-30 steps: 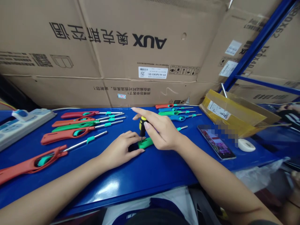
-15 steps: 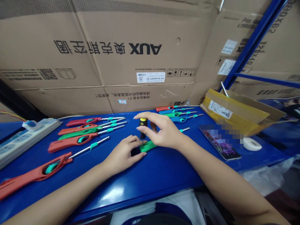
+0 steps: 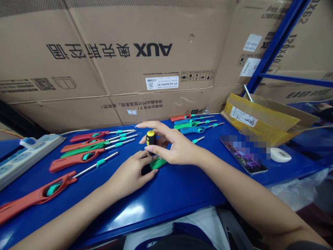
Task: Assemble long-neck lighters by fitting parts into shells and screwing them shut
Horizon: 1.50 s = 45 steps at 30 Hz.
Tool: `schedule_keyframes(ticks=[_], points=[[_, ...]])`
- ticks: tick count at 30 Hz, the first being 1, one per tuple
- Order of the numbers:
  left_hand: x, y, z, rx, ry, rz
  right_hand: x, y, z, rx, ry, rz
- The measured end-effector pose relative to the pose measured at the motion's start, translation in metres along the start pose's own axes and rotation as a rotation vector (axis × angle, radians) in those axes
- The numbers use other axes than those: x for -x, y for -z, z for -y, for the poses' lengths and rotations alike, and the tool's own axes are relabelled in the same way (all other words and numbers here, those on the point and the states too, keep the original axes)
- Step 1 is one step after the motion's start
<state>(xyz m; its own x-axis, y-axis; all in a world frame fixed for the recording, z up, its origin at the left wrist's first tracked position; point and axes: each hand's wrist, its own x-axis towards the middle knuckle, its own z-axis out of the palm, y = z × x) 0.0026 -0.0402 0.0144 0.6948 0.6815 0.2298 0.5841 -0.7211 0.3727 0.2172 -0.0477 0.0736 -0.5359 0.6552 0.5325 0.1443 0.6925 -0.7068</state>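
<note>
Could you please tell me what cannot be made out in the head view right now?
In the head view:
- Middle of the green lighter: hidden by the right hand.
- Tip of the screwdriver: too small to tell whether it sits in a screw.
- Handle end of the nearest orange lighter: cut off by the left edge.
- Part of the phone screen: covered by pixelation.

We see even, muted light, white glare on the smooth, glossy blue worktop (strongest near its front edge), and wide-angle stretching toward the corners.
</note>
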Motion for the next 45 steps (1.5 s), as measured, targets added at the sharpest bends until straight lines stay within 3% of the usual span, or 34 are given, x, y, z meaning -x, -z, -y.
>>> schedule_keyframes(ticks=[6,14,22,30,32,34,37,41,43,45], points=[[0.000,-0.003,0.002,-0.002,0.019,-0.023,0.002,0.006,-0.002,0.091,0.065,0.015],[0.001,-0.005,0.002,0.096,0.070,-0.029,-0.001,-0.006,-0.014,0.254,0.104,-0.181],[0.002,-0.009,0.001,0.137,0.046,-0.056,0.005,-0.015,0.002,0.254,0.240,-0.064],[0.000,-0.010,-0.003,0.155,0.057,-0.030,0.000,-0.017,-0.007,0.449,0.219,-0.278],[0.001,-0.010,-0.003,0.135,0.040,-0.034,0.001,-0.013,-0.008,0.434,0.188,-0.253],[0.002,-0.009,-0.002,0.095,0.022,-0.050,0.003,-0.011,-0.009,0.378,0.143,-0.149],[0.002,-0.008,0.000,0.027,0.001,-0.058,0.004,-0.016,-0.011,0.199,0.064,-0.064],[0.000,-0.008,0.001,-0.025,-0.017,-0.020,-0.004,-0.017,-0.021,-0.031,-0.006,-0.329],[-0.001,-0.008,0.001,-0.020,-0.025,-0.007,-0.010,-0.003,-0.028,-0.076,-0.057,-0.501],[-0.002,-0.007,0.001,0.001,-0.031,0.004,-0.013,0.021,-0.036,-0.103,-0.095,-0.593]])
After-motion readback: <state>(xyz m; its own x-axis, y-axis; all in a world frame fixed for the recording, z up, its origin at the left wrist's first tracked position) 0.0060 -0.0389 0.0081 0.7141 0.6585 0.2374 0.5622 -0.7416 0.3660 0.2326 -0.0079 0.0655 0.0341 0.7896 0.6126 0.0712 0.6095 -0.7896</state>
